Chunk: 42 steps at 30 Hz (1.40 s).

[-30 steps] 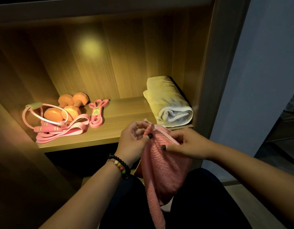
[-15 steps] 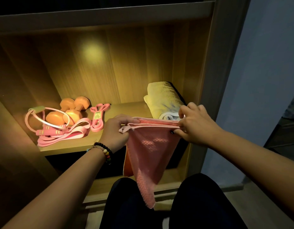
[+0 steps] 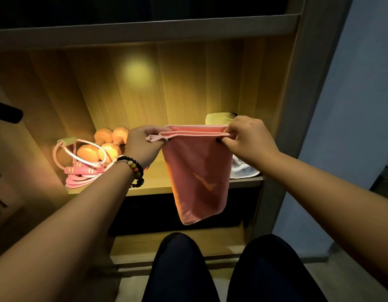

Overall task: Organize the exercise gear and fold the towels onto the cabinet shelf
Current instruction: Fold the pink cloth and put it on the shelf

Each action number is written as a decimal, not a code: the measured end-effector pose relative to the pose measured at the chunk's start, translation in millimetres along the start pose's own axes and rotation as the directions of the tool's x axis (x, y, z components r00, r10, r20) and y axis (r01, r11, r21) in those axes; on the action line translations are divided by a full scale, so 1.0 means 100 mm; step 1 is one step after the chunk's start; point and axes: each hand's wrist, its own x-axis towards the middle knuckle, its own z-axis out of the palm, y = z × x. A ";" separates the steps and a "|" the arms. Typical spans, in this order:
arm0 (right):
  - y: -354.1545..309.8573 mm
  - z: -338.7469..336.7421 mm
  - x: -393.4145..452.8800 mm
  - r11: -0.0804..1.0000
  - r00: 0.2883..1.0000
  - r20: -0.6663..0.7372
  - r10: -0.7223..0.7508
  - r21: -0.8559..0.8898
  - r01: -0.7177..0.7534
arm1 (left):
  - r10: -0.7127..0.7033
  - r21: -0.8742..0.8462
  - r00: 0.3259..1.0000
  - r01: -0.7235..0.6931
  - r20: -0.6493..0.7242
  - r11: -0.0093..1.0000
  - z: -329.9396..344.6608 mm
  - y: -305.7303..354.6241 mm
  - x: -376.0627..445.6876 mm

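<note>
- Warm yellow light fills the wooden cabinet shelf (image 3: 153, 184) behind our hands.
- We pinch the pink towel (image 3: 197, 171) by its top edge. Our left hand (image 3: 143, 144) pinches one corner and our right hand (image 3: 247, 140) pinches the other, so the edge runs flat between them.
- From our grip, the towel hangs straight down in front of the shelf, above our knees.
- We think it is soft, light and floppy. It will sag if we let go of one corner, so the corners are the best place to hold.
- Just behind our right hand, a folded white towel (image 3: 243, 168) lies on the shelf.
- Beyond our left hand lie the orange dumbbells (image 3: 106, 147) and a pink jump rope (image 3: 82, 171).
</note>
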 end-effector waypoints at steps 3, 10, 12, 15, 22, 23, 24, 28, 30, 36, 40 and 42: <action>-0.03 0.03 -0.12 0.991 1.000 0.029 0.011 0.132 -0.015 | -0.059 -0.025 0.996 0.061 0.074 0.998 -0.19 -0.11 -0.17; -0.20 0.14 -0.75 0.932 0.983 0.166 0.072 0.340 -0.126 | -0.172 -0.139 0.976 0.190 0.131 0.972 -0.41 -0.26 -0.97; -0.27 0.15 -0.95 0.892 0.980 0.183 0.077 0.426 -0.150 | -0.221 -0.184 0.967 0.241 0.123 0.953 -0.48 -0.28 -1.17; -0.38 0.10 -1.15 0.834 0.977 0.203 0.060 0.527 -0.161 | -0.254 -0.228 0.961 0.272 0.108 0.935 -0.54 -0.27 -1.42; -0.50 0.03 -0.69 0.941 0.998 0.064 0.004 0.336 -0.026 | -0.050 0.203 0.999 0.047 0.013 0.978 -0.54 -0.02 -1.16; -0.49 0.03 -0.55 0.964 0.998 0.067 -0.012 0.265 -0.006 | -0.019 0.320 1.000 0.014 0.013 0.947 -0.54 0.00 -1.03; -0.48 0.02 -0.42 0.981 0.996 0.088 -0.012 0.196 -0.005 | -0.014 0.389 1.000 0.008 0.015 0.921 -0.53 0.04 -0.91; -0.48 -0.01 0.05 0.987 0.993 0.098 0.070 0.137 -0.083 | -0.037 0.401 0.997 0.060 -0.066 0.914 -0.44 0.21 -0.47; -0.54 -0.07 0.19 0.983 0.997 -0.005 0.073 0.172 -0.071 | -0.089 0.215 0.987 0.116 -0.132 0.970 -0.38 0.36 -0.38; -0.66 -0.31 -0.09 0.925 0.994 -0.017 0.108 0.368 -0.094 | -0.072 -0.135 0.982 0.048 -0.175 0.990 -0.49 0.49 -0.69; -0.63 -0.38 -0.69 0.883 0.972 0.204 0.118 0.426 -0.196 | -0.049 -0.019 0.998 0.048 -0.047 0.999 -0.58 0.21 -1.28; -0.59 -0.39 -0.99 0.864 0.944 0.301 0.133 0.432 -0.259 | -0.034 0.098 0.999 0.032 0.011 0.995 -0.59 0.09 -1.56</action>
